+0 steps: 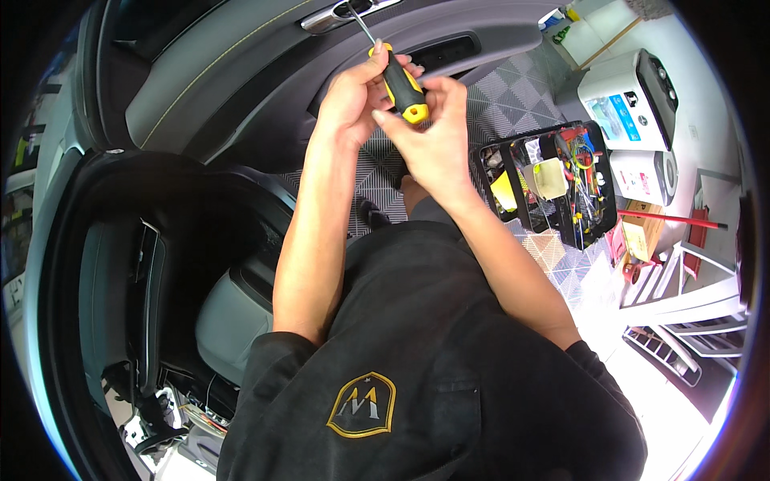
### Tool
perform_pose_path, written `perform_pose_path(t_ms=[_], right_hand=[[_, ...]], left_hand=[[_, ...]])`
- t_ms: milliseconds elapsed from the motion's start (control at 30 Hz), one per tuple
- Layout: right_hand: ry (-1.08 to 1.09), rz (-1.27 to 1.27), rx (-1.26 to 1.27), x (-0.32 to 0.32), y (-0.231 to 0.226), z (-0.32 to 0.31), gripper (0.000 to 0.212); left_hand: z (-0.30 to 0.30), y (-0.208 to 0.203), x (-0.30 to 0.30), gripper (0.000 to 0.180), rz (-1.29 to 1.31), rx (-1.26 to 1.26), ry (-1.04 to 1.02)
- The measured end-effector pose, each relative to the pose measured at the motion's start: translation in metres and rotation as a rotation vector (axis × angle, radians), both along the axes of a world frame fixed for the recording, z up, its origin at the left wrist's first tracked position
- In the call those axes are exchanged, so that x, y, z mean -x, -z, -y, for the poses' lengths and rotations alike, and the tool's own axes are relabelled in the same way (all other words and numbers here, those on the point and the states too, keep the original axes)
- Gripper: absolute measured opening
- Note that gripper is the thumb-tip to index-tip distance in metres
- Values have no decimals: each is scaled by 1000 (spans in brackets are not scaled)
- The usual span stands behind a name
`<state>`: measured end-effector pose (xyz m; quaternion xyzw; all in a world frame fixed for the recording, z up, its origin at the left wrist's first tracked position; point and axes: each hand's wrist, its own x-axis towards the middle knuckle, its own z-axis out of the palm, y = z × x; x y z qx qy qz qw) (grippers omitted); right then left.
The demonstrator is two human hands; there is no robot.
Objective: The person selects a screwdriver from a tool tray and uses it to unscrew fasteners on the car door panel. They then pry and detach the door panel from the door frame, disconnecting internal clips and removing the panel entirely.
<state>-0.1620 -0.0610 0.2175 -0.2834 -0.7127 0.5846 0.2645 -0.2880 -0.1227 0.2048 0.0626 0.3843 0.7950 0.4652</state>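
A screwdriver (403, 86) with a thick black and yellow handle points up and left, its metal shank reaching into the recess of the chrome inner door handle (327, 20) on a grey car door panel (249, 60). Near the shank end, my left hand (346, 98) closes its fingers and thumb on the screwdriver's handle. My right hand (433, 138) curls around the yellow butt end, thumb on one side and fingers on the other. Where the screwdriver's tip sits inside the recess is too small to tell.
An open black toolbox (525, 218) full of hand tools stands on the patterned floor at my right. White boxes (630, 104) are stacked beyond it. Farther right lies a white folding frame (706, 298). The car's door opening and grey seat (233, 321) are at my left.
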Motion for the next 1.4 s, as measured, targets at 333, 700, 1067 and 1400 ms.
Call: perform_pose_path(t_ms=[333,700,1067,1400], right_hand=[[-264,-171,963,-3,-15,-2,38],[-322,-375,1315,11,7,-9,37],[-298,-145,814,25,15,-20,42],[-406,-75,1031,41,24,-53,27]], left_hand=[[3,34,14,70,135,-570,213],[-9,19,22,29,47,-62,-238],[3,0,28,38,-179,256,-214],[-18,-11,43,27,-326,573,-490]])
